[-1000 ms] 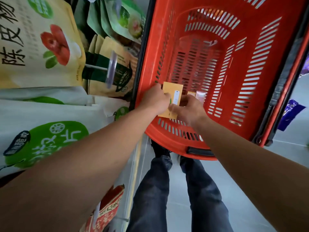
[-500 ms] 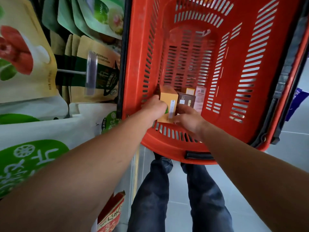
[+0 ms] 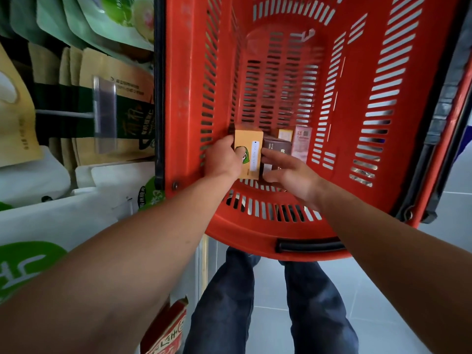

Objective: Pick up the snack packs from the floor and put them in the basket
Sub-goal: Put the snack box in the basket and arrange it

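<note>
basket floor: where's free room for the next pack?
Free: the basket floor beyond the packs, up to the far wall. Crowded: the near end, where the orange pack, brown pack and pink pack stand side by side, with the left hand and right hand there.

Pale tiled floor [image 3: 408,290]; hanging shelf pouches [image 3: 76,34].

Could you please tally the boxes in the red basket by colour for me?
Orange-tan box, gripped by the left hand: 1
Brown box, touched by the right hand: 1
Yellow box: 1
Pink box: 1
Total: 4
</note>
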`<act>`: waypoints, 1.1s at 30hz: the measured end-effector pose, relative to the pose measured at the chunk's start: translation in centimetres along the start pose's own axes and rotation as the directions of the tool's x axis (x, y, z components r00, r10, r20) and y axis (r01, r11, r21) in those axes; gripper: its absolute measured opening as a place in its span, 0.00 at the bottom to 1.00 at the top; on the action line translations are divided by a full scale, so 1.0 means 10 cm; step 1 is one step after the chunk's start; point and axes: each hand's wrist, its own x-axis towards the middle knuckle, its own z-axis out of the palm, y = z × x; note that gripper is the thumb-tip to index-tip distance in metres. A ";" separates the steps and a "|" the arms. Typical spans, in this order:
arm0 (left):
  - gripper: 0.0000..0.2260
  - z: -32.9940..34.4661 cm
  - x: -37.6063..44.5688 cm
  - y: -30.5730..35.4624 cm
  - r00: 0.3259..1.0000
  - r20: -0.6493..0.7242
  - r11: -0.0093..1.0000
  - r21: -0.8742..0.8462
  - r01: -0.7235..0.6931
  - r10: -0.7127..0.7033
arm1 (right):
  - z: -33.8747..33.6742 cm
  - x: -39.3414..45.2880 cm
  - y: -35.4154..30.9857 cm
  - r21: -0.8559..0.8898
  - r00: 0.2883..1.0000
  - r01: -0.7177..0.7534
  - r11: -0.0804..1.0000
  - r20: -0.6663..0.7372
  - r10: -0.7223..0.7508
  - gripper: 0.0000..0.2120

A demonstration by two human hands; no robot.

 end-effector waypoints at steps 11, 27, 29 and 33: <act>0.09 -0.02 0.00 -0.10 0.999 -0.033 0.997 0.077 -0.018 0.021 | 0.03 0.39 0.09 -0.060 0.924 -0.089 0.994 -0.377 0.060 0.22; 0.10 0.16 0.27 0.13 0.979 0.142 0.989 0.025 0.146 -0.148 | -0.28 0.30 0.13 -0.351 0.890 -0.142 0.926 -0.455 -0.036 0.15; 0.10 0.16 0.25 0.09 0.981 0.138 0.990 0.020 0.139 -0.140 | -0.27 0.22 0.19 -0.367 0.879 -0.140 0.919 -0.473 -0.055 0.15; 0.11 0.26 0.14 -0.01 0.967 0.217 0.987 0.114 0.114 -0.137 | -0.17 0.14 0.32 -0.324 0.891 -0.143 0.935 -0.453 -0.021 0.17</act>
